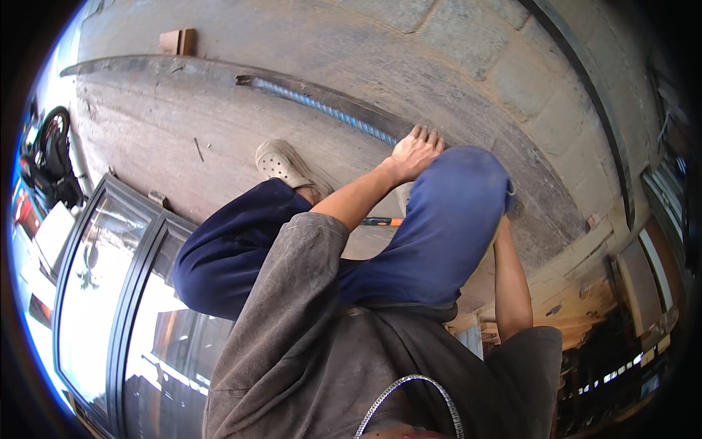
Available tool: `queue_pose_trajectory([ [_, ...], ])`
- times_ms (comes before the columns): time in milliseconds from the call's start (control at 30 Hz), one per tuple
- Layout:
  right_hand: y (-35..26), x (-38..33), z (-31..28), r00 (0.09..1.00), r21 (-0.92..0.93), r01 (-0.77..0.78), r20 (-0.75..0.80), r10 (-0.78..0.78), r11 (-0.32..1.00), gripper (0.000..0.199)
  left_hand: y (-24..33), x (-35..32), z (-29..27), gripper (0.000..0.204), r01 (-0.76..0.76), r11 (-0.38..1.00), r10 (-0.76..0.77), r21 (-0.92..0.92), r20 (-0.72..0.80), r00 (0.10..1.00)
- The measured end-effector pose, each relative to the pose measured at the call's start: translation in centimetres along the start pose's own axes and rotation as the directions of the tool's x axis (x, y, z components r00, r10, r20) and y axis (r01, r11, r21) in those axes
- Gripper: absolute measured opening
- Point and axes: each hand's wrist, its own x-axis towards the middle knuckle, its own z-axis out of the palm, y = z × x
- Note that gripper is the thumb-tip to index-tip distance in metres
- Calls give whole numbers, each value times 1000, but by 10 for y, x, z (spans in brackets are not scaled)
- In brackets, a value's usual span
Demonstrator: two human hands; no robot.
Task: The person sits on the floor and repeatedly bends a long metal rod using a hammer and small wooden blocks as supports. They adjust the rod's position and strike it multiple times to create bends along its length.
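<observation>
My left hand (418, 154) is closed over a long dark wooden strip (329, 97), its fingers curled across the far edge beside my raised right knee. Along the strip's near side runs a blue ribbed rod (322, 108), one end going under that hand. My right forearm (512, 282) reaches forward past the same knee, which hides the right hand and anything in it. Between my legs on the floor lies a tool with an orange and black handle (384, 221); its working end is hidden.
A small brown wooden block (177, 42) sits at the far left. Dark-framed glass panels (102, 241) stand at my left, with a motorbike (55, 161) beyond. A long dark strip (596, 95) curves across the paving at right. Boards (643, 278) are stacked at the right edge.
</observation>
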Motion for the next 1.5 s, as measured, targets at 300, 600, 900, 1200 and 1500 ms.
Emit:
queue_pose_trajectory([
  [300, -4, -10, 12, 992, -87, 72, -97, -81, 994, 64, 8, 12, 11, 39, 42, 993, -26, -109, 145, 989],
  [600, 3, -12, 8, 993, -111, 93, -66, -101, 989, 61, 5, 22, 12, 40, 63, 981, -40, -182, 130, 991],
  [900, 6, -9, 5, 994, -100, 101, -40, -105, 990, 59, 5, 19, -1, 34, 21, 988, -5, -156, 102, 995],
  [1200, 6, -9, 6, 993, -89, 112, -29, -115, 990, 56, 0, 21, 6, 36, -16, 994, 31, -112, 133, 991],
  [1500, 9, -10, 1, 992, -112, 113, -37, -118, 987, 53, 2, 22, -1, 30, -70, 997, 72, -29, 68, 995],
])
